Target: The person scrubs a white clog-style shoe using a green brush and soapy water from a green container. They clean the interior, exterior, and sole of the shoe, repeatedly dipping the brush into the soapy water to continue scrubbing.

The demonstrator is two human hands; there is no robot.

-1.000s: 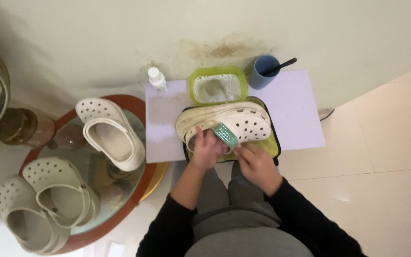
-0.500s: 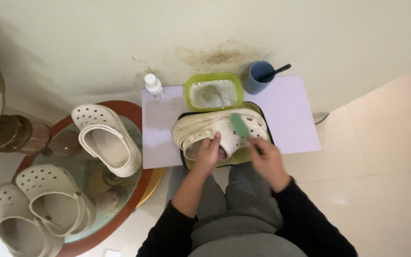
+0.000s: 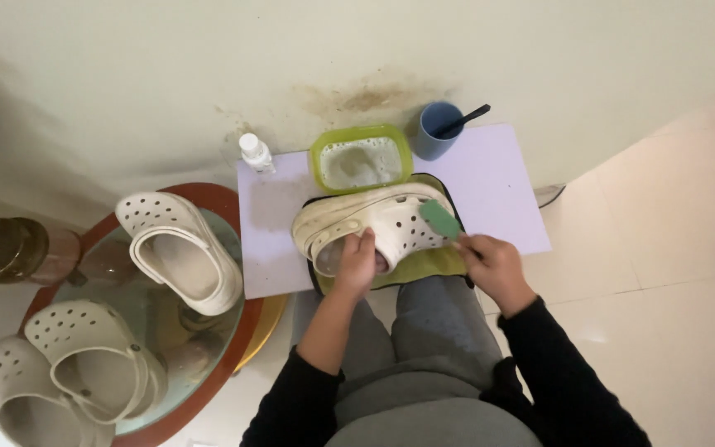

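Note:
A cream perforated clog (image 3: pixel 374 222) lies sideways on a yellow-green cloth (image 3: pixel 424 263) over a dark tray, all on a pale lilac mat (image 3: pixel 498 186). My left hand (image 3: pixel 356 263) grips the clog at its opening, near the heel strap. My right hand (image 3: pixel 492 263) holds a small green brush (image 3: pixel 440 219), whose head rests against the clog's toe end. Both sleeves are black, and my grey-trousered knees sit just below the tray.
Behind the clog stands a green-rimmed tub of foamy water (image 3: pixel 361 159), a blue cup with a dark handle in it (image 3: pixel 440 129) and a small white bottle (image 3: pixel 255 152). Three more clogs (image 3: pixel 179 252) rest on a round glass table (image 3: pixel 233 331) at the left.
My right hand has carried the green brush from the middle of the clog to its toe end. The left hand has shifted slightly on the clog's opening.

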